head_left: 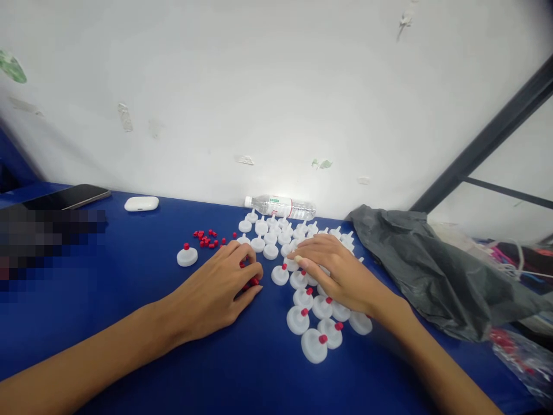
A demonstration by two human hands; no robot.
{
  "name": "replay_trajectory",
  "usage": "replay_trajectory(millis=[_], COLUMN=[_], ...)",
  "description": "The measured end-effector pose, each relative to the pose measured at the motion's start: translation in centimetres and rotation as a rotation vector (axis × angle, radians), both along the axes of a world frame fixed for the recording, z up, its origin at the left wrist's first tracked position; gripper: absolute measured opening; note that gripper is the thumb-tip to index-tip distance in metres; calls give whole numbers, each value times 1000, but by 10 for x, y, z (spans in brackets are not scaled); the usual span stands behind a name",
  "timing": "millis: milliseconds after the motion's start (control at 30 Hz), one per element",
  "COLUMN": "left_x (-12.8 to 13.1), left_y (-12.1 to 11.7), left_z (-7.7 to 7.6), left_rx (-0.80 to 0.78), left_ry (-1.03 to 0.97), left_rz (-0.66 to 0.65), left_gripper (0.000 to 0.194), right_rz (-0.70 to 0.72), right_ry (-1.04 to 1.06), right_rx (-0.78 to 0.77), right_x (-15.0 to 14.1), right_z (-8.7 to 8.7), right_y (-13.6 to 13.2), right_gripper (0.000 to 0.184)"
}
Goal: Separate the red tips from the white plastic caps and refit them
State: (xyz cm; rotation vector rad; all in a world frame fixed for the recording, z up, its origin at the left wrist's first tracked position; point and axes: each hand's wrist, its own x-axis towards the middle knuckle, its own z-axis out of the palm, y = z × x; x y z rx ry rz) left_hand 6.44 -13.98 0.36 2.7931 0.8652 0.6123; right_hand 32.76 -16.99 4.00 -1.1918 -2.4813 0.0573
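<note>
My left hand (218, 285) rests on the blue table with its fingers curled round several small red caps (254, 281), which show between the thumb and the bent fingers. Lying over a cluster of white nozzle lids, my right hand (334, 268) has its fingers stretched out flat and hides some of them. The lids nearest me, such as one white lid (314, 346), carry red tips. Farther back, bare spouts point up, as on another white lid (271, 251). Loose red caps (206, 239) lie scattered beyond my left hand. A single red-tipped lid (187, 256) sits apart on the left.
A clear plastic bottle (283, 206) lies along the wall behind the lids. To the left are a white earphone case (141, 203) and a phone (64, 197). A dark grey plastic bag (432, 265) and a clear bag with red pieces (521, 357) occupy the right side.
</note>
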Motion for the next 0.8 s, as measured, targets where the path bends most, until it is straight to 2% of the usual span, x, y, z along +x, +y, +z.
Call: replay_trajectory(millis=[800], left_x=[1], left_y=[0], left_z=[-2], left_rx=[-13], left_ry=[0], left_rz=[-9], left_gripper=[13], right_rz=[-72], right_ry=[-33], right_rx=[-60], right_x=[0], right_z=[2], right_y=[-4], right_gripper=[33])
